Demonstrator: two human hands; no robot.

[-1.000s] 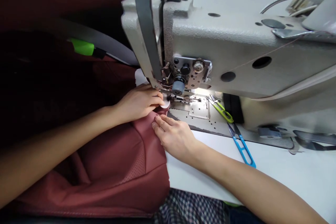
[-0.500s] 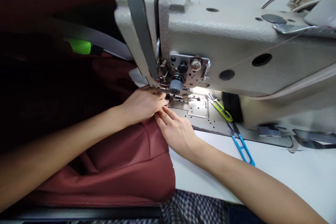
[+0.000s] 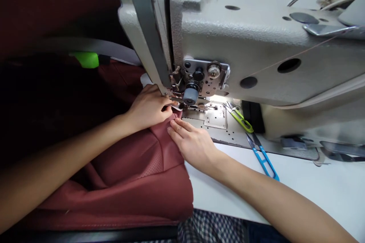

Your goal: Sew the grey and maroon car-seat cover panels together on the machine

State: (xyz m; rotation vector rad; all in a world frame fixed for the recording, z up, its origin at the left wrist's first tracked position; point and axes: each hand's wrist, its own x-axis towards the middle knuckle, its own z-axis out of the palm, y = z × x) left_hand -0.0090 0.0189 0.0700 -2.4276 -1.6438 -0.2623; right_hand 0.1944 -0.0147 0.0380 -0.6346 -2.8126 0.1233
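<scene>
A dark red leather-like cover, partly perforated and seamed, drapes in folds under the needle area of a sewing machine. My left hand pinches the cover's edge beside the presser foot, thumb bent and fingertips partly hidden behind the machine head. A pale strip of backing shows next to those fingers. Just to the right, my right hand lies flat on the cover's right edge, its fingers stretched out close to the needle plate. The needle itself is hard to make out.
Lime-green thread snips lie on the machine bed, with blue thread snips overlapping the white table. A bright green piece sits on the material at the left. The machine arm spans the upper right.
My left hand has drawn back slightly left from my right fingertips, exposing more of the cover's edge and pale backing. My right hand stays nearly in place.
</scene>
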